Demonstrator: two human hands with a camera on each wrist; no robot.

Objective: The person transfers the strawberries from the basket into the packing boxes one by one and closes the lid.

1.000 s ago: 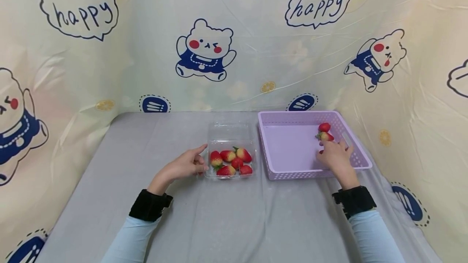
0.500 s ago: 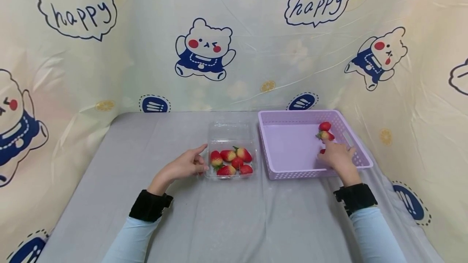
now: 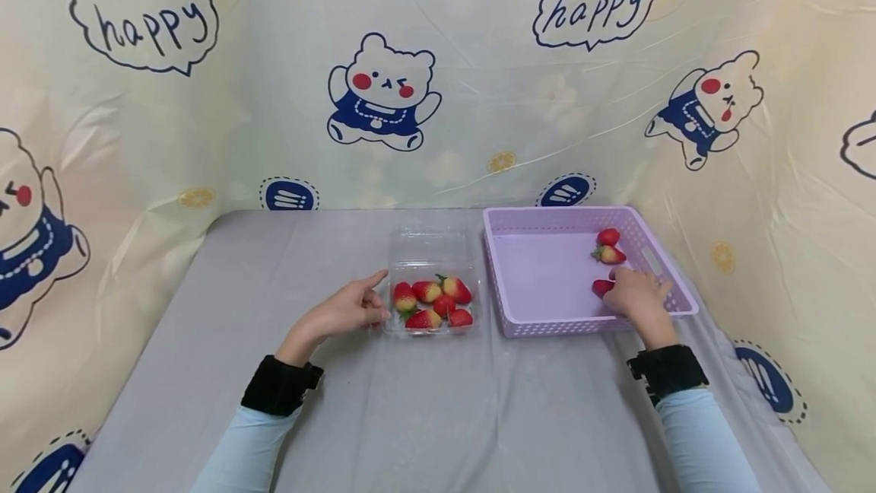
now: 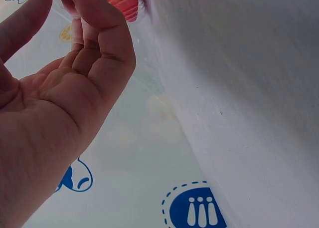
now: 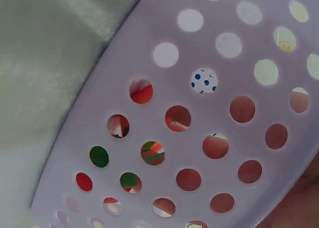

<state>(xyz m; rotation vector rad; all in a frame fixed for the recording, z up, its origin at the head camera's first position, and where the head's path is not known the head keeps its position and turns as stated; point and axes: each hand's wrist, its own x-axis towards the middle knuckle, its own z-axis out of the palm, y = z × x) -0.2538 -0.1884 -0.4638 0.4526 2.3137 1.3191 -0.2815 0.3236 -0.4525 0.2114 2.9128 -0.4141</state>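
A clear plastic clamshell box with its lid raised stands mid-table, several red and pale-yellow strawberries inside. At its left wall is my left hand, loosely bent fingers touching the side; the left wrist view shows a strawberry just beyond those fingers. My right hand reaches into a lilac basket and pinches a strawberry, whose red tip sticks out to the left. In the right wrist view the perforated basket wall hides most of the hand; red, green and skin show through its holes.
Two more strawberries lie behind the right hand, near the basket's right wall. The grey tablecloth covers the table. A printed curtain closes off the back and sides.
My right hand has drawn slightly back from the two rear strawberries, and its fingers have come together on the nearer one. The left hand and the box have stayed put.
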